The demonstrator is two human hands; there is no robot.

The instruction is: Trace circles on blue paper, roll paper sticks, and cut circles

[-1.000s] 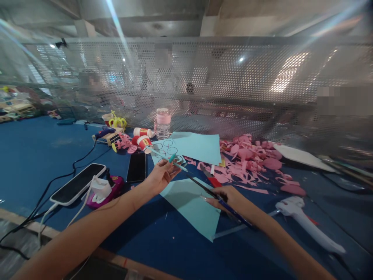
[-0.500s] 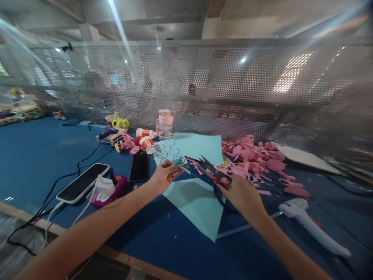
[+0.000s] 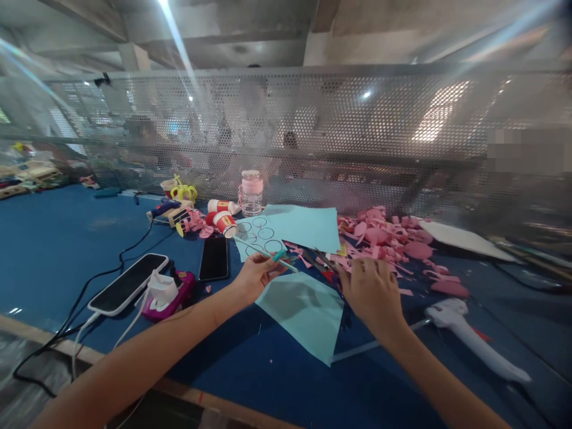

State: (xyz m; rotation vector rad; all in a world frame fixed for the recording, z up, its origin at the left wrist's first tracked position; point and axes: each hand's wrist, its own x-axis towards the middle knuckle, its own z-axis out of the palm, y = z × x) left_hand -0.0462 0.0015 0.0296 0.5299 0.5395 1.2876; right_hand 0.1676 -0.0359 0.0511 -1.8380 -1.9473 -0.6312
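My left hand [image 3: 255, 275] is closed in a pinch on a teal pen [image 3: 267, 252] that points up and left over a light blue sheet with drawn circles [image 3: 259, 230]. My right hand [image 3: 370, 289] lies back-up over dark scissors [image 3: 322, 261]. Its fingers cover the red handles, and the blades stick out to the upper left. Both hands hover above a loose light blue paper sheet [image 3: 306, 310] on the blue table [image 3: 67, 238].
A pile of pink paper scraps [image 3: 393, 238] lies behind my right hand, and a white glue gun [image 3: 469, 339] to its right. A black phone [image 3: 214, 258], a cabled white device [image 3: 127, 283], glue bottles [image 3: 223, 221] and a jar [image 3: 251, 192] sit left. A perforated metal screen [image 3: 313, 131] borders the back.
My right hand carried the scissors up from the near sheet toward the pink scraps, and the blades, open half a second ago, now lie low under my fingers. The left hand kept its pen.
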